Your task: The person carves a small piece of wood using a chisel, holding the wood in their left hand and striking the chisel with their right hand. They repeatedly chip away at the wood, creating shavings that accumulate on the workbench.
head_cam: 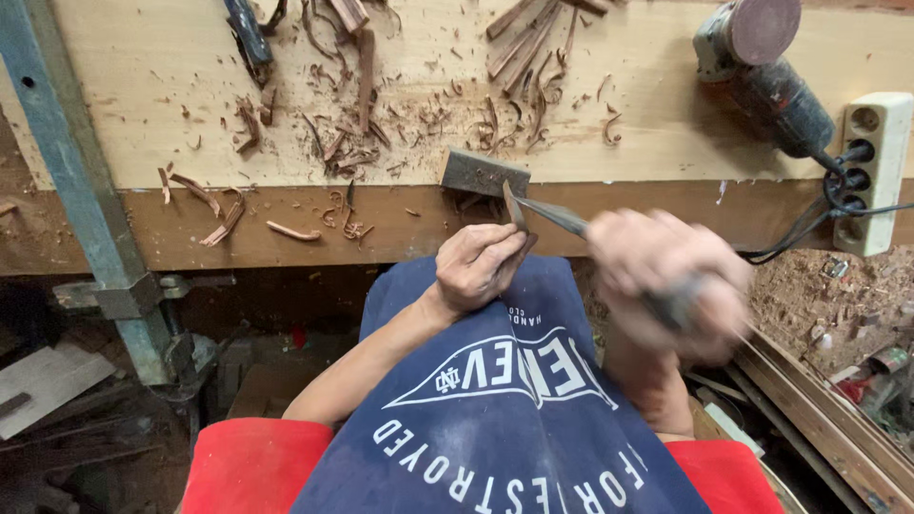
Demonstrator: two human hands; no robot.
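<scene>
Small sliver of reddish wood (514, 211), pinched upright in the curled fingers of the left hand (473, 266), just in front of the worktop's front edge (286, 224) and over the lap. Blade of a carving knife (552, 215) laid against that sliver from the right, handle wrapped tight in the right hand (666, 286), blurred with motion, fist closed around the grip. Judging by the heaps of curled red shavings (352, 143) scattered on the worktop behind the sliver, plenty of whittling done already; how much shaping remains on the piece, impossible to tell, too little of it showing beyond the fingers. Just behind the sliver, a dark rectangular block (484, 173) sitting at the worktop's edge. Farther right of the sliver, a power sander (762, 76) lying on the pale board, its cable running to a white socket strip (876, 171) at the far right. Well to the left of the sliver, a grey-blue metal post (67, 162) rising past the worktop. Below the sliver, a dark blue apron (495, 409) over red trousers (248, 466). Either side: dirt floor, sawdust, scrap boards, cluttered workshop.
</scene>
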